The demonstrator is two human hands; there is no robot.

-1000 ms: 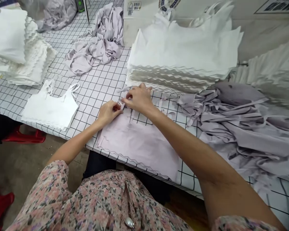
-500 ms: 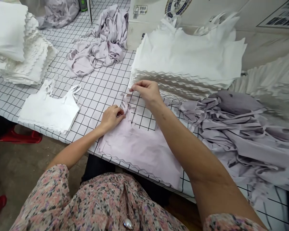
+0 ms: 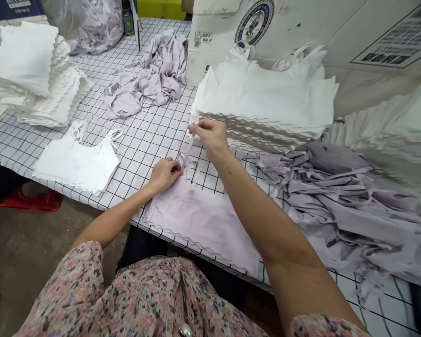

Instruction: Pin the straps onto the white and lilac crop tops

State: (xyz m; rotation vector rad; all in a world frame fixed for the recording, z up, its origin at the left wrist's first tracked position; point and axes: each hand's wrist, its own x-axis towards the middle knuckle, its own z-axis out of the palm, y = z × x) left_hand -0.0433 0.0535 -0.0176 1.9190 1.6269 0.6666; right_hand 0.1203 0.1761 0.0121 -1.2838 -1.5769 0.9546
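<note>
A pale lilac camisole top [image 3: 203, 224] lies flat at the table's front edge, its wavy hem toward me. My right hand [image 3: 212, 138] pinches the upper end of one of its shoulder straps [image 3: 188, 150] and holds it up taut, away from me. At the strap's base, my left hand [image 3: 164, 174] is closed with fingertips pinched on the strap near the top's upper left corner. The far right part of the top is partly hidden by my right forearm.
A white camisole [image 3: 77, 158] lies to the left. White stacks stand at the far left [image 3: 52, 79] and beyond my right hand [image 3: 266, 91], before a carton [image 3: 301, 23]. Crumpled lilac garments lie at the back [image 3: 147, 77] and right [image 3: 337, 201]. A red stool [image 3: 38, 200] is below the table.
My right hand has drawn the strap up and away from the top, so it now stretches straight between both hands. My left hand stays at its base. The view has tilted up slightly.
</note>
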